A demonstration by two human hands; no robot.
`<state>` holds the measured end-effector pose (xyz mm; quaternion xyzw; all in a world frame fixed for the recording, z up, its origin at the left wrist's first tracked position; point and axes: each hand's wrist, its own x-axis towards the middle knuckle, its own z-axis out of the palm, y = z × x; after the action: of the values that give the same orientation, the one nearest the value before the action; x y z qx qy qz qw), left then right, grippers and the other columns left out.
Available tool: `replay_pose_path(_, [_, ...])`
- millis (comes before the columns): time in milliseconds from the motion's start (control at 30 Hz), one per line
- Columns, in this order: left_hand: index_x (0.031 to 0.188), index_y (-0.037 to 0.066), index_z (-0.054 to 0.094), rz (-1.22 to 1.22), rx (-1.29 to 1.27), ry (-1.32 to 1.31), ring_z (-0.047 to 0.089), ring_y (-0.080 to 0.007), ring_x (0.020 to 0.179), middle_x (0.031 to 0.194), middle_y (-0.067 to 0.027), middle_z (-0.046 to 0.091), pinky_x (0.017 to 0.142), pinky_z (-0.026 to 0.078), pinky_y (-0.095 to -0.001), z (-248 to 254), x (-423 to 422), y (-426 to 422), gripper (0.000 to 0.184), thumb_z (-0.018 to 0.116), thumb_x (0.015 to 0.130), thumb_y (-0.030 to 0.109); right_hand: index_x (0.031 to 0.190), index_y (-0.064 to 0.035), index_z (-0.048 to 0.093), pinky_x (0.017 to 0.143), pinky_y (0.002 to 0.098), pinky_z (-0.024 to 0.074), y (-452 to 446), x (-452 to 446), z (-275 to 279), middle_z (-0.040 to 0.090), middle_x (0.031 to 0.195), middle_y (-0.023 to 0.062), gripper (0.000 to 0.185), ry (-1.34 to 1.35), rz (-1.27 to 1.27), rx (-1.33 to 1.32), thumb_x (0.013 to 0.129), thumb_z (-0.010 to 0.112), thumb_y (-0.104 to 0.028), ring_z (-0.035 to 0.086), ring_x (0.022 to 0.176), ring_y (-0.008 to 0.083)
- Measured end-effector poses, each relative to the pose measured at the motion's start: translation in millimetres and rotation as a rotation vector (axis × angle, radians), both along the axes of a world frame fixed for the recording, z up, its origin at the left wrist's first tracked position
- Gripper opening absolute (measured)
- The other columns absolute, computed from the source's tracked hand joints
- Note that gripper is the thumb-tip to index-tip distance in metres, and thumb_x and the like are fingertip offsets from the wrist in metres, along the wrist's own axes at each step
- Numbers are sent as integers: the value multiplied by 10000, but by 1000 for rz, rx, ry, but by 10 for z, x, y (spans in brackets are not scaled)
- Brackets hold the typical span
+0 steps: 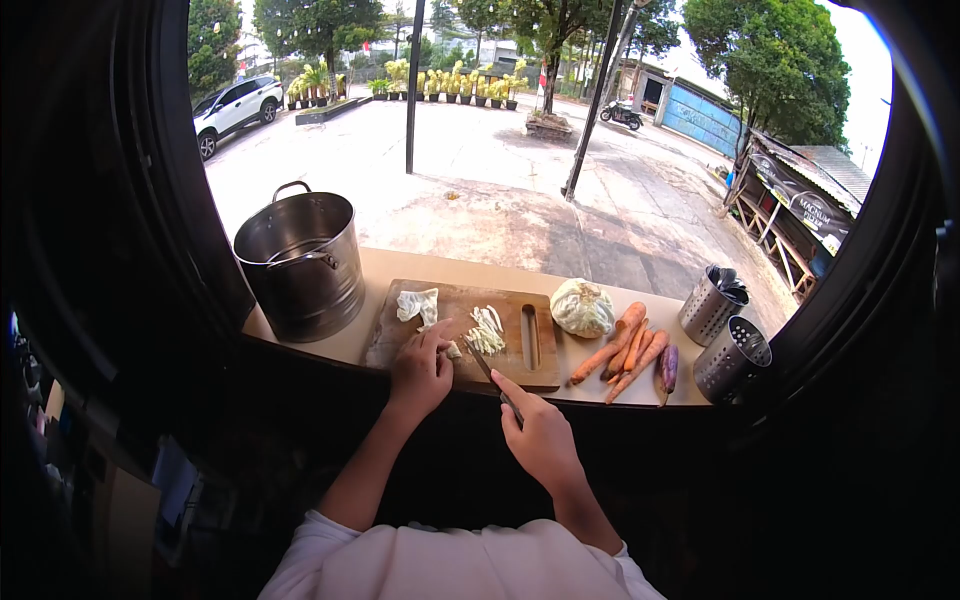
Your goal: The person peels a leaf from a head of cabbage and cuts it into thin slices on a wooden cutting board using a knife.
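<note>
My right hand (540, 432) is wrapped round the handle of a knife (481, 360), whose blade points forward and left over the cutting board (385, 340). With fingers curled, my left hand (421, 372) presses a piece of cabbage (454, 351) against the wooden board; the fingers partly hide it. Beyond that hand lies a loose cabbage leaf (418, 303). Thin cabbage shreds (486, 330) form a small pile beside the blade. To the right of the board sits a pale cabbage head (582, 307).
A deep metal pot (300, 265) stands left of the board. Several carrots (630, 350) and a purple vegetable (668, 370) lie on the right. Two perforated metal holders (733, 360), one with utensils, stand at the counter's right end. Dark frame edges flank the counter (440, 265).
</note>
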<state>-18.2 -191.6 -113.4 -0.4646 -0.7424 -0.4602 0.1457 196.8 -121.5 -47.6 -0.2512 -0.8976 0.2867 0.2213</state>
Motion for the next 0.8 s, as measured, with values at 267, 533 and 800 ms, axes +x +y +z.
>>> replay_pose_path(267, [1009,41,726,-12,70,135,710,-330,977,1031,-126,743,889,556,-448,-87,6,-93,201,635,833,6,1520,-244,510,770,485,573,-39,-94,-103,670,931,173,522,-81,55,135,1005,568,-189,698,840,371])
replay_pose_path(533, [952,36,747,-25,72,159,714,-321,1007,1060,-118,750,914,560,-444,-63,8,-115,177,635,819,-1,1531,-201,493,792,499,554,-137,-137,-43,686,976,194,517,-144,49,94,1017,548,-178,690,874,397])
replay_pose_path(800, [930,18,724,-23,76,165,712,-331,993,1037,-130,743,902,560,-452,-104,-19,-96,154,625,816,-7,1545,-176,472,740,481,569,-175,-179,-45,666,939,174,541,-219,52,183,1009,548,-165,695,803,374])
